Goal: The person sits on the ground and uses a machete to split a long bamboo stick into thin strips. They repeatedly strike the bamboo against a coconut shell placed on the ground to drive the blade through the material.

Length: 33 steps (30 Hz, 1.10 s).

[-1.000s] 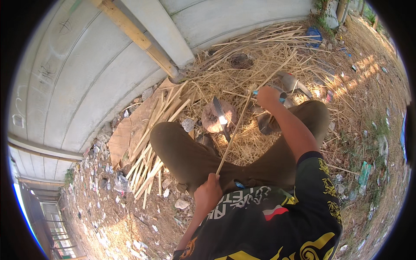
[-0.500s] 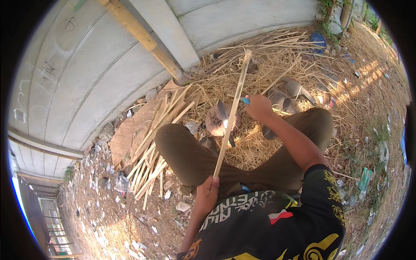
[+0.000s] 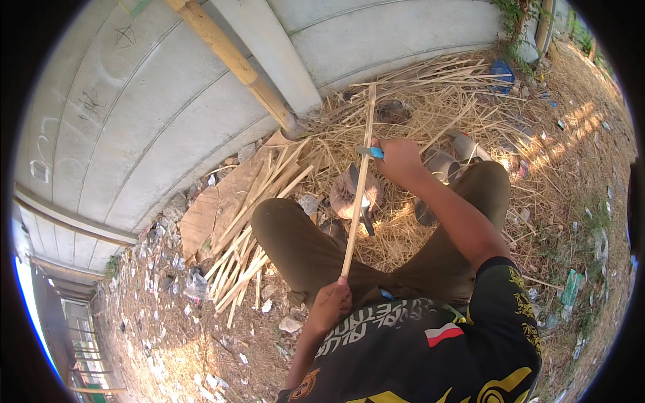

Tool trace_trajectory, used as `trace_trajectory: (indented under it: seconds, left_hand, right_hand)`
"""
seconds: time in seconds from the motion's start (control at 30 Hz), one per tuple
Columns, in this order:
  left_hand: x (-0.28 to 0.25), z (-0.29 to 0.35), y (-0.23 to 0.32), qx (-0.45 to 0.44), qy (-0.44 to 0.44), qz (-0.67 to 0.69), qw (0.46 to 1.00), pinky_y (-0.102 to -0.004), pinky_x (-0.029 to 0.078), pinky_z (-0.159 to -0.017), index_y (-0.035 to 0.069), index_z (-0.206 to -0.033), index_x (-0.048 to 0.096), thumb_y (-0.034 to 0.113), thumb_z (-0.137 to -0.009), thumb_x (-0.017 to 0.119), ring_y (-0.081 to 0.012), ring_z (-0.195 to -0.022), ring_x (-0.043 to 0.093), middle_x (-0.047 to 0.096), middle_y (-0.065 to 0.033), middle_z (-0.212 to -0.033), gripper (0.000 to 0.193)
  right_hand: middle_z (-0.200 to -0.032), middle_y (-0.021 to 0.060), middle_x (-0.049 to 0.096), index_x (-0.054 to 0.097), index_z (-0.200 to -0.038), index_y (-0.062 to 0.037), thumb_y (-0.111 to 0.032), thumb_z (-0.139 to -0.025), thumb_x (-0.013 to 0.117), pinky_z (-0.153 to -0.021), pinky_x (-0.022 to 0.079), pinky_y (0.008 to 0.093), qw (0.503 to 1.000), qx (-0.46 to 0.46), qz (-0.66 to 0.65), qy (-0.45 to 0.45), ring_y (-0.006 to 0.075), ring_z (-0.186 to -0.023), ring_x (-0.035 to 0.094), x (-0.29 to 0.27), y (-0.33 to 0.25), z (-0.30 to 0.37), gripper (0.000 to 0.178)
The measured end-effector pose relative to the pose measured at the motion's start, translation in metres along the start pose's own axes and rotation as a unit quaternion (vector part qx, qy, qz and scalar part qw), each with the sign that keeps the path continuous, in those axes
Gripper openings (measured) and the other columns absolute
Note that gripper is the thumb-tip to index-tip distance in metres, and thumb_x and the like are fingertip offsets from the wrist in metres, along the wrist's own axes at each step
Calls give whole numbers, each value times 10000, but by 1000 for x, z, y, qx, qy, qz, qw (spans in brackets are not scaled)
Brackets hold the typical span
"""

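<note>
A long, pale bamboo strip (image 3: 353, 225) slants up and away from my lap. Its near end is pinched in my left hand (image 3: 330, 306), whose fingers are closed. My right hand (image 3: 399, 162) grips a small knife (image 3: 376, 153) with a blue handle, and its short blade lies across the strip's upper part. Beyond my crossed legs, a round wooden block (image 3: 340, 199) rests on the ground, partly behind the strip. A larger dark-handled knife (image 3: 367, 223) lies over that block, also partly hidden by the strip.
Cut strips (image 3: 235, 272) are piled beside my left knee, partly on flattened cardboard (image 3: 200, 225). Shavings and longer strips (image 3: 430, 87) cover the ground ahead, up to a grey panel wall (image 3: 376, 33) with a bamboo pole (image 3: 235, 64). Sandals (image 3: 443, 166) lie near my right knee.
The small knife's blade now crosses the strip, where before my right hand held it at the strip's right side. The strip's far end has swung slightly left and stands steeper.
</note>
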<state>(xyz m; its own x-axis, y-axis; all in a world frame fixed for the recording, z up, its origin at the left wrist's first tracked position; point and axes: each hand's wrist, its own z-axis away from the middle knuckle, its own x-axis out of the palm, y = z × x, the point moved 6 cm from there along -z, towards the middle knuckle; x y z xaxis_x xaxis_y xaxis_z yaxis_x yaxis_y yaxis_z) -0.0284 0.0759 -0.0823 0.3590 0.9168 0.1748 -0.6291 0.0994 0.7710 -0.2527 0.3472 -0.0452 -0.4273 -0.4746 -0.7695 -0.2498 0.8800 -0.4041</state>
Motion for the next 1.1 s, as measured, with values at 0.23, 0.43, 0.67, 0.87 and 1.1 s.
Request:
trace_trajectory:
  seconds: [0.23, 0.43, 0.67, 0.87, 1.1]
  left_hand:
    - [-5, 8, -9, 31, 31, 39, 998, -242, 202, -456, 131, -778, 402, 466, -1082, 453, -51, -510, 272, 308, 52, -609, 456]
    - [-9, 12, -17, 14, 2, 25, 1000, -239, 194, -452, 141, -787, 399, 442, -1091, 437, -43, -507, 265, 310, 62, -613, 430]
    - [-16, 9, -23, -46, 9, 54, 997, -238, 172, -428, 166, -771, 393, 449, -1088, 428, -41, -483, 240, 288, 73, -602, 426]
    - [-13, 28, -8, -48, 25, -42, 998, -228, 209, -451, 171, -765, 390, 423, -1090, 431, -42, -517, 274, 315, 74, -635, 413]
    - [-5, 22, -11, -57, 23, -7, 998, -205, 278, -536, 172, -774, 390, 414, -1092, 430, -42, -612, 318, 329, 82, -693, 402]
  right_hand:
    - [-772, 125, 708, 753, -928, -106, -195, -870, 615, -655, 574, 467, 991, 29, 56, -119, 314, -733, 720, 19, -8, -18, 174]
    - [-809, 140, 725, 750, -939, -82, -171, -860, 613, -662, 572, 464, 978, 143, 89, -123, 316, -750, 724, 42, 29, -47, 181]
    - [-791, 130, 719, 729, -909, -73, -206, -879, 621, -644, 553, 454, 917, 268, -118, -271, 328, -675, 700, 96, 62, -34, 173]
    - [-789, 136, 711, 715, -911, -46, -172, -876, 615, -653, 548, 474, 978, 146, 49, -140, 337, -757, 709, 81, 45, -37, 165]
    - [-733, 95, 695, 673, -781, -31, -163, -889, 604, -574, 532, 413, 958, 194, 111, -181, 275, -669, 698, 73, 60, -51, 184]
